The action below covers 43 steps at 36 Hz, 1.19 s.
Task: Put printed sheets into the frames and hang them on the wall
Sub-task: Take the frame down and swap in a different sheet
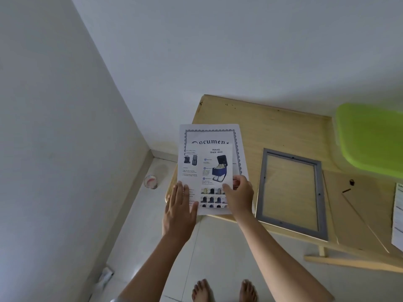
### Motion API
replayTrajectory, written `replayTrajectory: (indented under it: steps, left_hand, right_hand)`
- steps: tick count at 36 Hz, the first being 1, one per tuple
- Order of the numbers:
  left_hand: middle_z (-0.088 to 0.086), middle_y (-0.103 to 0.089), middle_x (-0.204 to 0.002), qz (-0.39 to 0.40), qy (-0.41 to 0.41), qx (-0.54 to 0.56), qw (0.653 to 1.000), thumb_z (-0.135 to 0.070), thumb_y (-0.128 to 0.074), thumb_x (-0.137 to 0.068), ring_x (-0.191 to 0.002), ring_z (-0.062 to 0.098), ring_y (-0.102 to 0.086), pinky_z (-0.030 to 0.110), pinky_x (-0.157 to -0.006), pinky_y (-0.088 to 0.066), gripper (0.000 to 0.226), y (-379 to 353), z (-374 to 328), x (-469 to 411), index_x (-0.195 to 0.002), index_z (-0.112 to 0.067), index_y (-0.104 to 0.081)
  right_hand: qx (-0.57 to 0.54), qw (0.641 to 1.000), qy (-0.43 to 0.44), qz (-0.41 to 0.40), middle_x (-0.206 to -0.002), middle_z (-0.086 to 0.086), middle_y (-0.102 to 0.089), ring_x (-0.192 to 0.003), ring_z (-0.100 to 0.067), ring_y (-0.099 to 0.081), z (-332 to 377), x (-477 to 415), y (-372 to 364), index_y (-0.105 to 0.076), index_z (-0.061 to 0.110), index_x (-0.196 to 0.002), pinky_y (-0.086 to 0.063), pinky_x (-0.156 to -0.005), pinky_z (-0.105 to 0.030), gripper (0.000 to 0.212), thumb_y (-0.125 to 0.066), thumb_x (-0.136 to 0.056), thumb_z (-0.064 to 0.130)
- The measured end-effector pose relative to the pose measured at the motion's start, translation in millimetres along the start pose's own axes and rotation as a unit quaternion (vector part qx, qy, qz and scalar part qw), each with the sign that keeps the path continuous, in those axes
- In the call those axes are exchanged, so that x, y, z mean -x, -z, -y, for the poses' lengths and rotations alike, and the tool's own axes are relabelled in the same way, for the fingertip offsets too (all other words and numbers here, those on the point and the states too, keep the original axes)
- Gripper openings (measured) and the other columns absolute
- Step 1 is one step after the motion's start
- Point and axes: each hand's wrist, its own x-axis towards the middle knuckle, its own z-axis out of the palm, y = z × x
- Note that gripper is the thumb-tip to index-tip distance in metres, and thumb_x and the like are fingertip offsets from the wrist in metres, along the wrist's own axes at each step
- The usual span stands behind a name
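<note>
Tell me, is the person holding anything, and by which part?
The right hand pinches the shoe-bag sheet at its lower right edge; the left hand lies flat on the stack, lower left.

My shoe-bag flyer (214, 162) covers most of the Document sheet (209, 136), my left hand (181, 205) and right hand (238, 196) hide the pile's lower part, the small print's too blurry to read, and the green plastic thing (370, 138) and another sheet (398, 214) at the tabletop's right end run out of view.
</note>
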Motion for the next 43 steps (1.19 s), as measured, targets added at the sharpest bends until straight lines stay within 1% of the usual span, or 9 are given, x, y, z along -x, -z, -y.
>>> replayTrajectory:
  steps: [5,10,18,23,26,29,34,38,43]
  left_hand:
    - [0.005,-0.008,-0.156,0.01,0.024,0.023,0.999,-0.043,-0.042,-0.094,-0.144,0.021,-0.004,0.036,-0.115,-0.012,0.064,8,-3,-7,-0.146,-0.011,-0.02]
    - [0.002,-0.017,-0.154,-0.037,0.027,0.17,0.984,-0.04,-0.04,-0.095,-0.139,0.024,-0.025,0.048,-0.106,-0.035,0.053,43,-39,-28,-0.143,-0.021,-0.028]
    - [-0.005,-0.026,-0.152,-0.04,-0.062,0.413,0.908,-0.049,-0.036,-0.093,-0.124,0.007,-0.04,0.039,-0.104,-0.033,0.061,108,-130,-61,-0.145,-0.042,-0.005]
    - [0.002,-0.047,-0.138,-0.062,-0.076,0.443,0.891,-0.032,-0.04,-0.098,-0.098,0.001,-0.057,0.034,-0.094,-0.046,0.054,109,-151,-67,-0.146,-0.028,-0.017]
    - [-0.017,-0.053,-0.089,-0.092,-0.058,0.478,0.872,-0.025,-0.039,-0.099,-0.055,-0.006,-0.04,0.026,-0.068,-0.045,0.046,99,-157,-71,-0.144,-0.027,-0.028]
    - [0.0,-0.048,-0.07,-0.111,-0.028,0.493,0.862,-0.021,-0.037,-0.099,-0.054,0.008,-0.038,0.021,-0.056,-0.037,0.044,96,-163,-78,-0.142,-0.023,-0.033]
    - [0.003,-0.03,-0.058,-0.057,-0.025,0.543,0.838,-0.016,-0.041,-0.097,-0.053,0.014,-0.027,0.028,-0.053,-0.028,0.045,86,-172,-83,-0.14,-0.026,-0.035]
    - [0.01,-0.048,-0.074,-0.005,-0.032,0.552,0.833,-0.017,-0.042,-0.097,-0.066,0.021,-0.039,0.032,-0.063,-0.038,0.043,70,-178,-82,-0.14,-0.025,-0.037]
    - [-0.004,-0.049,-0.065,0.001,-0.036,0.455,0.89,-0.017,-0.044,-0.096,-0.05,0.002,-0.038,0.016,-0.052,-0.036,0.042,30,-184,-83,-0.138,-0.024,-0.041]
  right_hand:
    - [-0.064,0.997,0.046,0.022,-0.106,-0.007,-0.061,-0.078,-0.011,-0.057,11,4,8,-0.05,0.008,-0.114,-0.042,-0.05,-0.002,0.023,-0.052,-0.09,0.007]
    - [-0.126,0.985,0.114,-0.007,-0.105,-0.002,-0.064,-0.081,-0.011,-0.065,27,10,25,-0.055,0.019,-0.116,-0.057,-0.058,-0.023,0.024,-0.052,-0.093,0.015]
    - [-0.031,0.923,0.374,-0.085,-0.114,0.001,-0.064,-0.08,-0.014,-0.069,49,16,62,-0.062,0.013,-0.118,-0.047,-0.068,-0.001,0.028,-0.056,-0.091,0.014]
    - [-0.009,0.899,0.432,-0.075,-0.118,0.003,-0.062,-0.102,-0.008,-0.064,42,16,81,-0.06,0.01,-0.122,-0.057,-0.08,-0.026,0.031,-0.055,-0.091,0.015]
    - [-0.044,0.907,0.419,-0.022,-0.125,-0.002,-0.059,-0.113,-0.007,-0.059,36,18,90,-0.055,0.008,-0.125,-0.052,-0.09,-0.026,0.034,-0.053,-0.092,0.013]
    - [-0.065,0.925,0.374,0.021,-0.135,-0.002,-0.052,-0.127,-0.007,-0.046,29,20,98,-0.051,0.011,-0.13,-0.042,-0.102,-0.022,0.038,-0.046,-0.095,0.026]
    - [-0.051,0.963,0.255,-0.074,-0.143,0.001,-0.041,-0.135,-0.009,-0.033,9,-2,117,-0.046,0.014,-0.134,-0.027,-0.111,-0.024,0.045,-0.053,-0.092,0.03]
    - [-0.167,0.981,0.084,-0.048,-0.135,0.009,-0.043,-0.127,-0.004,-0.038,-11,-25,143,-0.044,0.018,-0.135,-0.031,-0.106,-0.024,0.049,-0.06,-0.089,0.021]
    - [-0.13,0.991,0.002,-0.036,-0.122,-0.002,-0.061,-0.114,-0.014,-0.056,-48,-34,165,-0.053,0.013,-0.129,-0.045,-0.091,-0.024,0.049,-0.066,-0.082,0.014]
